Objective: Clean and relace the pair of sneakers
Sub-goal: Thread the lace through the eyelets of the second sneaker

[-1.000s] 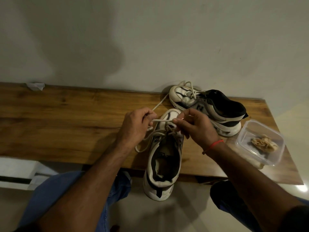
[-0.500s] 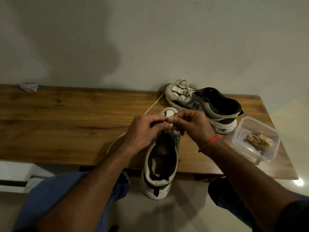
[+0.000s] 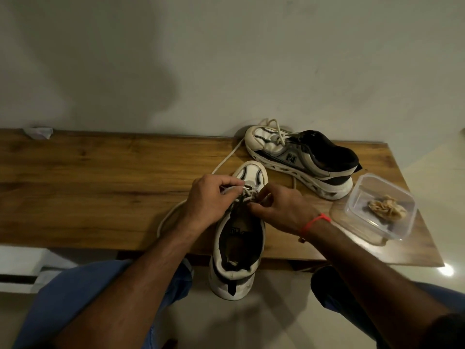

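Your near sneaker [image 3: 239,238] lies toe toward the wall, its heel hanging past the front edge of the wooden table [image 3: 100,187] above the floor between your knees. Your left hand [image 3: 208,200] pinches the white lace [image 3: 232,190] over the eyelets, and your right hand [image 3: 279,210] pinches the lacing just beside it, so the two hands sit close together over the tongue. A slack loop of lace curves out on the wood under your left wrist, and another strand runs off toward the wall. The second sneaker [image 3: 302,159] lies at the back right, toe near the wall. A clear plastic container [image 3: 380,205] holding a crumpled cloth [image 3: 387,210] sits by the table's right edge, just beside that shoe's heel. The left stretch of wood carries only a crumpled paper scrap [image 3: 39,132] at the back edge. The wall behind is plain and pale.
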